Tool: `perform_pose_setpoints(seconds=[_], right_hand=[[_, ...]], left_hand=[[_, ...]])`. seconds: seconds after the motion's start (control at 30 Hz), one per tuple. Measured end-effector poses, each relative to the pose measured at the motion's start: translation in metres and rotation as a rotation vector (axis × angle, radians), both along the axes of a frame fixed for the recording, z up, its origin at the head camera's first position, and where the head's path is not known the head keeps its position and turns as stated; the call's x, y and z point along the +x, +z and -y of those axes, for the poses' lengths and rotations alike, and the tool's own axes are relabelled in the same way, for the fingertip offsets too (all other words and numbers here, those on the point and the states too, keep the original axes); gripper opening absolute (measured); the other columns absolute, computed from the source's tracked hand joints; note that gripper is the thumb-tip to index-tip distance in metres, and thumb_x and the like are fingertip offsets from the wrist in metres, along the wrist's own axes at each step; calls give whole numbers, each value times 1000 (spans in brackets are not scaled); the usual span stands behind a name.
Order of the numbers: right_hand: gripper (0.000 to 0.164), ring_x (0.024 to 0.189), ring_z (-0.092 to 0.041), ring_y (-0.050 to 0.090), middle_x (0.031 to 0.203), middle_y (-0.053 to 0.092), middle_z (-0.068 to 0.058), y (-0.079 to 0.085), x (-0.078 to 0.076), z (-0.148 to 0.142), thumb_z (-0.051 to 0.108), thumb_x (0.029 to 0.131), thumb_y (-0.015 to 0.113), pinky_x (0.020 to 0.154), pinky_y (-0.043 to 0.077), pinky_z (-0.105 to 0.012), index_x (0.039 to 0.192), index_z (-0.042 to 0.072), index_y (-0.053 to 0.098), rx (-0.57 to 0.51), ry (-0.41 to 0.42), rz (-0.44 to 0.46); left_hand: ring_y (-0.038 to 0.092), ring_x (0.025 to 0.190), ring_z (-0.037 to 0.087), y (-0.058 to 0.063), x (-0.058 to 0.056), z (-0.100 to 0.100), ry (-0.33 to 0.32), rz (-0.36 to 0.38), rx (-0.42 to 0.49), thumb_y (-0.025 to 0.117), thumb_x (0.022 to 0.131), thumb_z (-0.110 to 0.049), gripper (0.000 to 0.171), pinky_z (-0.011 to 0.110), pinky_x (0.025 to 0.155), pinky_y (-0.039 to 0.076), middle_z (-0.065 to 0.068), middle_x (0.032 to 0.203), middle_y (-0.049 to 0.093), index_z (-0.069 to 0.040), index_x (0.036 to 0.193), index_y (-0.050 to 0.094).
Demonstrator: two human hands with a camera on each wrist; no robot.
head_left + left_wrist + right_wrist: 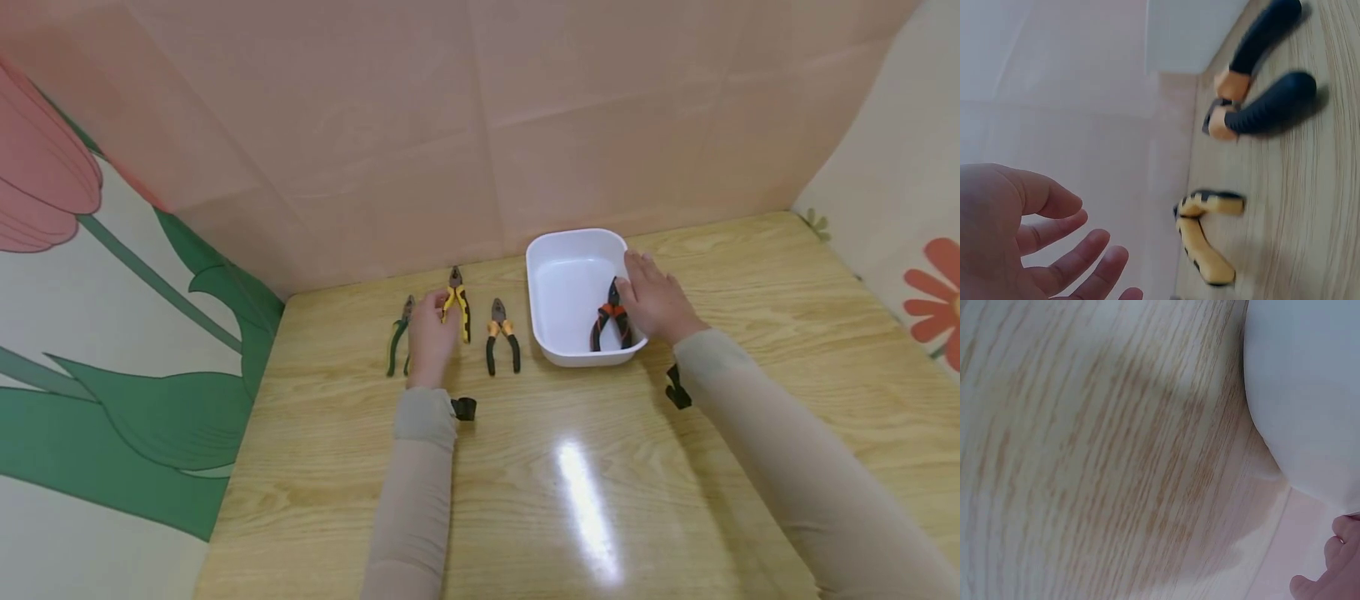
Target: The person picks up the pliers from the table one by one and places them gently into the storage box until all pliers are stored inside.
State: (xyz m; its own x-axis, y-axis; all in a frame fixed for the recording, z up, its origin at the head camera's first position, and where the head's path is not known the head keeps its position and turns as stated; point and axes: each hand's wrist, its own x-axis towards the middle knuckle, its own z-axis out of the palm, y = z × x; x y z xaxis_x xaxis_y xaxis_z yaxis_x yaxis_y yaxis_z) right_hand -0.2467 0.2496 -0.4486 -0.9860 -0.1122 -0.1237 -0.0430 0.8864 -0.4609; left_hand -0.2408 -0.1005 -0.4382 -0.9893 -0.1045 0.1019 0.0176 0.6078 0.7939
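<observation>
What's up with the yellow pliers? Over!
Left hand near yellow pliers, not holding. Right hand at rim of white tray. Yellow pliers on table. Nothing seen blocking left hand.

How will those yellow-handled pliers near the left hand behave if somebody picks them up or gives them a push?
The yellow-handled pliers will probably feel heavy for their size, since the head looks like metal. They should stay stiff, though the spread handles might swing open or closed. Lying flat on the table, they seem likelier to slide than roll if pushed.
</observation>
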Motion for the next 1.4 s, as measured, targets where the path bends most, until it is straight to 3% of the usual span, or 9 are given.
perform_pose_setpoints(seconds=[0.33,0.47,0.67,1.2,1.4], right_hand=[[67,153,-40,-9,167,-4,-22,0,1,0,42,110,16,118,-2,-66,160,1,-5,1,5,0],[68,153,-40,-10,167,-5,-22,-1,0,-1,42,110,15,118,-2,-66,160,2,-6,10,8,3],[68,153,-40,-10,167,-6,-22,-1,-1,-3,42,110,16,118,-2,-66,160,2,-7,20,-5,9],[67,153,-40,-8,167,-3,-23,0,2,2,41,111,17,118,-1,-66,160,1,-4,22,-9,2],[67,153,-40,-8,168,-1,-22,-2,1,4,41,111,18,118,-1,-66,160,1,-3,16,-6,-3]], left_hand=[[59,111,36,-3,-2,27,76,37,-76,54,101,-13,36,50,93,50,19,128,58,-6,136,56],[58,107,35,-4,-5,35,82,29,-73,54,101,-12,36,49,92,51,19,127,57,-3,136,56],[58,116,35,-3,-7,43,81,42,-65,54,102,-13,37,49,98,49,19,130,58,-1,137,56],[57,112,38,-16,-3,63,117,138,-82,56,102,-17,39,51,93,49,21,129,55,-5,140,54],[56,117,41,-19,2,72,129,172,-95,54,102,-18,39,53,98,47,25,131,54,-4,139,55]])
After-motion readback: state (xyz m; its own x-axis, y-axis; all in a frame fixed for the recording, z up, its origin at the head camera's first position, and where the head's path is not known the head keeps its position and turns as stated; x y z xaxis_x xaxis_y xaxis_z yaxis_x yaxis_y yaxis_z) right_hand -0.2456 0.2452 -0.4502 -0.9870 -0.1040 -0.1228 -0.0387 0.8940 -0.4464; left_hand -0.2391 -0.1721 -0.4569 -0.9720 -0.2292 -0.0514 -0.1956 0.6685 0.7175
